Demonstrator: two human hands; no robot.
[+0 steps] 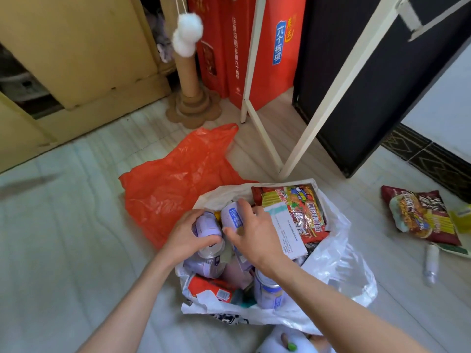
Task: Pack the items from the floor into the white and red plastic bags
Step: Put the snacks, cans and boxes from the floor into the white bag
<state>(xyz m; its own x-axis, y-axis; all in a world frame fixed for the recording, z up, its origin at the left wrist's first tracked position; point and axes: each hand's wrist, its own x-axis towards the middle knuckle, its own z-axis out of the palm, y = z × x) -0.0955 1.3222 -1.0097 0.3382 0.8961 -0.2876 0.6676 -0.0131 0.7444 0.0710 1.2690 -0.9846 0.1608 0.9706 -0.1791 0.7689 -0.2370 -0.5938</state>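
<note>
Currently the person is loading drink cans into the white plastic bag, which sits open on the pale floor and already holds several cans, a red-and-yellow noodle packet and a white paper leaflet. The left hand curls around a pale purple can lying on its side near the bag's mouth, while the right hand grips a second purple can with a blue label just beside it. The flat red plastic bag lies apart behind the white one, apparently unfilled. To the right, a dark red snack packet and a small white bottle wait on the floor. Next, the cans likely need settling low, then both hands freeing to fetch the remaining items.
</note>
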